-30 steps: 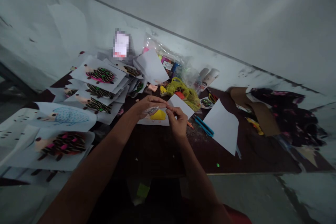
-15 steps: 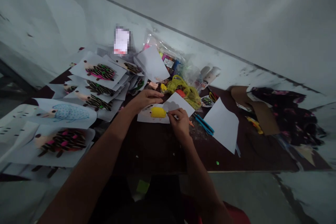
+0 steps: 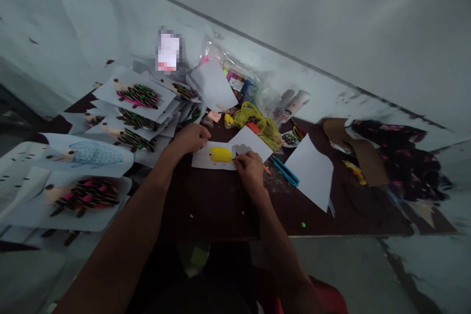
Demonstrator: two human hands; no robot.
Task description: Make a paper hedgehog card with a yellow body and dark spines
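Note:
A small white paper card (image 3: 200, 160) lies on the dark table, bearing a yellow body-shaped patch (image 3: 221, 154) with a drawn head and feet. My left hand (image 3: 191, 138) is at the card's upper left corner, fingers curled together; whether they grip the corner is hidden. At the right end of the yellow patch, my right hand (image 3: 250, 167) is closed in a pinch. A tiny dark bit shows at its fingertips, too small to name. Blue-handled scissors (image 3: 286, 171) and a blank white sheet (image 3: 253, 143) lie beside my right hand.
Stacked sheets with hedgehog pictures (image 3: 138, 95) fill the left side. A yellow net bag (image 3: 265, 130), clear plastic packaging (image 3: 230, 61) and a pixelated upright screen (image 3: 168, 51) stand toward the wall. Another white sheet (image 3: 312, 169), brown cardboard (image 3: 368, 159) and dark cloth (image 3: 408, 162) are at right.
My left hand has drawn back leftward from above the card, and its stretched fingers have curled in, uncovering the card's upper edge. The right hand keeps its pinch at the yellow patch.

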